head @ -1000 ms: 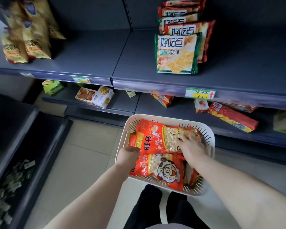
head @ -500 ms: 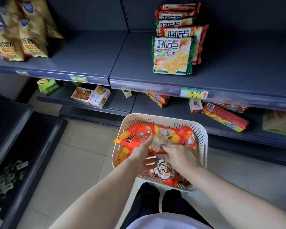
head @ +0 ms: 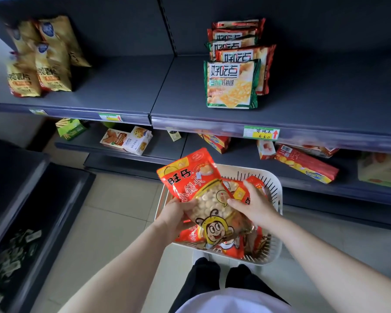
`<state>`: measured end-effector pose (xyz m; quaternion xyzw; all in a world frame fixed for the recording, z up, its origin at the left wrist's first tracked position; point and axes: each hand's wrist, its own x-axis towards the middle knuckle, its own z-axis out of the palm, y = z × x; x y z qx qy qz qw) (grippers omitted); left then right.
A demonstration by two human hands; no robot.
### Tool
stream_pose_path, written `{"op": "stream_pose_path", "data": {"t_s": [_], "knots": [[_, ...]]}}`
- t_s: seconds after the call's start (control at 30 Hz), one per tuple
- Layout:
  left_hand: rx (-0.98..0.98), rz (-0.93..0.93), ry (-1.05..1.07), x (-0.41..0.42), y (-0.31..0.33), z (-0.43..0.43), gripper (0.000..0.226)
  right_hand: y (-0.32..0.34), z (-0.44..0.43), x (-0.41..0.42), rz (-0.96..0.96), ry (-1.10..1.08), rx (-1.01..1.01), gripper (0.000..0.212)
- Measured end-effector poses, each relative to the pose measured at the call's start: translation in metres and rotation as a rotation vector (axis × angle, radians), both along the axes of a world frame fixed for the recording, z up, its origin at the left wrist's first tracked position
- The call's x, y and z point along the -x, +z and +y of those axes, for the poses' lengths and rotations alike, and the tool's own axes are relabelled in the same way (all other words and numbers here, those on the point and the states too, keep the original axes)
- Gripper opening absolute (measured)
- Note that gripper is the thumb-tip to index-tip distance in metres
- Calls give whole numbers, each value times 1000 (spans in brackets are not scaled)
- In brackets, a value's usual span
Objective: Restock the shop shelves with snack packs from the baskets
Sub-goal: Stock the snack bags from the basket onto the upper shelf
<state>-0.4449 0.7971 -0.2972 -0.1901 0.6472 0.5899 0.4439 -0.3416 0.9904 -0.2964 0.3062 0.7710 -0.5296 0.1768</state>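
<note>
A red snack pack [head: 199, 188] with a clear window of small round biscuits and a cartoon face is lifted above the white slotted basket [head: 277, 199]. My left hand [head: 173, 216] grips its lower left edge. My right hand [head: 254, 203] pinches its right side, thumb on the front. More red packs [head: 242, 246] of the same kind lie in the basket beneath. The upper shelf [head: 314, 105] in front is dark grey with bare room to the right and left of the cracker packs.
A row of cracker packs [head: 231, 84] stands on the upper shelf, and yellow chip bags [head: 38, 64] stand at its left. The lower shelf holds boxes [head: 127, 140] and a long red pack [head: 305, 163]. A dark bin [head: 20, 245] stands at the left. My feet [head: 221, 276] are below the basket.
Both hands closed on one red pack and raised it out of the basket, up and to the left. The camera view shifted closer to the shelves.
</note>
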Motion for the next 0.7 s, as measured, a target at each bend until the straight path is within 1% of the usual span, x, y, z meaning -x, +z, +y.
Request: {"op": "stream_pose_path", "data": {"t_s": [0.07, 0.1, 0.17, 0.23, 0.27, 0.3, 0.37, 0.4, 0.47, 0.5, 0.57, 0.63, 0.7], "knots": [[-75, -7, -52, 3, 6, 2, 25, 1, 5, 5, -14, -66, 206, 91], [-108, -11, -67, 5, 8, 4, 25, 2, 6, 7, -7, -120, 312, 88], [-146, -19, -82, 10, 10, 10, 24, 6, 9, 6, 1, -164, 479, 72], [-111, -12, -88, 16, 7, 17, 23, 3, 10, 4, 10, -139, 495, 60], [-65, -6, -90, 19, 4, 21, 24, 1, 9, 4, 19, -117, 464, 56], [-10, -6, -94, 22, 1, 25, 25, 0, 7, 3, 23, -134, 410, 56], [96, -4, -108, 28, -9, 31, 27, -8, 5, 3, 28, -212, 265, 78], [137, 11, -123, 32, -15, 33, 24, -9, 3, 1, 28, -232, 198, 87], [264, 86, -178, 39, -24, 37, 15, -18, 1, -7, 11, -261, 36, 91], [380, 178, -284, 44, -29, 37, 16, -19, 1, -12, 2, -266, -20, 88], [610, 388, -609, 54, -38, 34, 22, -22, 0, -24, 26, -274, -100, 70], [709, 495, -882, 62, -44, 32, 20, -20, 0, -38, 41, -271, -147, 54], [786, 559, -1103, 68, -51, 30, 25, -14, -3, -51, 7, -263, -227, 47]]}}
